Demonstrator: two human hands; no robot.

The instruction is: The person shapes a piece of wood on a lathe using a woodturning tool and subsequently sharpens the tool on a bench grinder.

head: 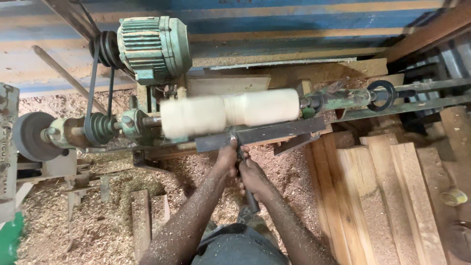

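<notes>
Sawdust and pale shavings cover the workshop floor (88, 216) under an old lathe, w/ a blue-and-tan striped wall (294, 29) behind at 12 o'clock.

Centre frame: a pale, cream-coloured wooden cylinder (230, 113) lies horizontal between the lathe ends, blurred, w/ a narrower neck near its middle. Just below it, at its 6 o'clock, runs a dark flat steel tool rest (265, 135), tilted slightly up to the right.

Left hand (226, 158) sits at 6 o'clock of the cylinder, fingers curled tight round the front of a dark-handled turning chisel (248, 196), knuckles right under the rest. Right hand (252, 175) is just behind, at 5 o'clock of the left, also clenched round the handle; handle end sticks out below it toward the body. Chisel tip crosses the rest near the neck; can't tell if it touches the wood. Both forearms dusted w/ fine chips.

Outward: a green ribbed electric motor (154, 44) at 11 o'clock, black drive belts (93, 83) dropping to a stepped pulley (100, 128), a grey round grinding wheel (29, 136) at 9 o'clock. At 3 o'clock a green tailstock w/ black ring handle (381, 95). At 4 o'clock, rough sawn wooden planks (387, 191) stacked side by side. No labels or packages I can make out.
</notes>
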